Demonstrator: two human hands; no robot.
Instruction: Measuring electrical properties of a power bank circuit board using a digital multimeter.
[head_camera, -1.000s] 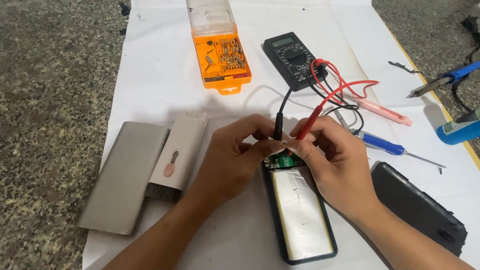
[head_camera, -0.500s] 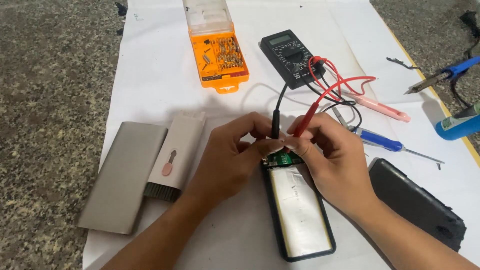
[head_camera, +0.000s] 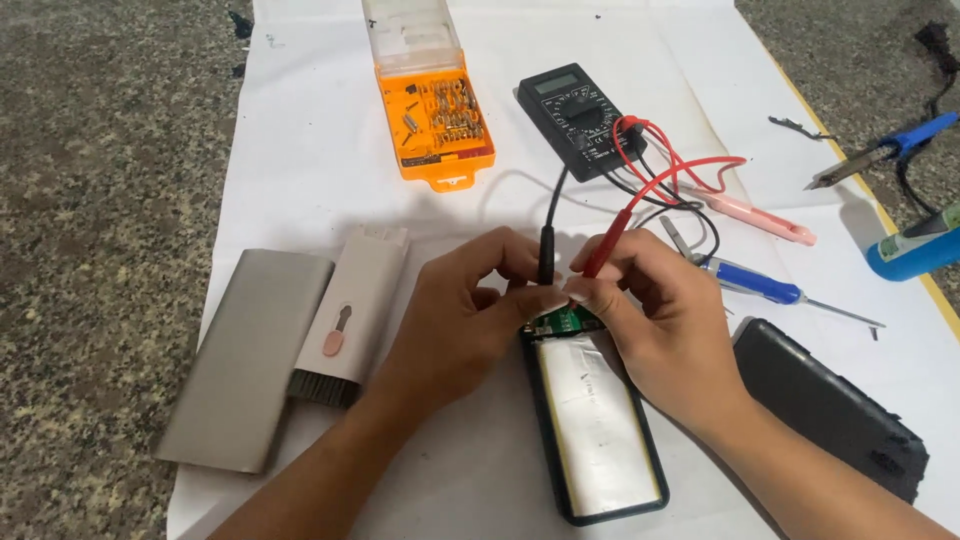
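Green circuit board at the head of the opened black power bank is under test: our left hand pinches the black probe, our right hand the red probe. Next, we judge, steady tips and a glance at the black multimeter.

Colours here: white sheet over speckled grey stone, orange bit case, black meter with one red probe and one black probe, green board, silvery cell, grey cover, blue-handled screwdriver, pink tweezers.
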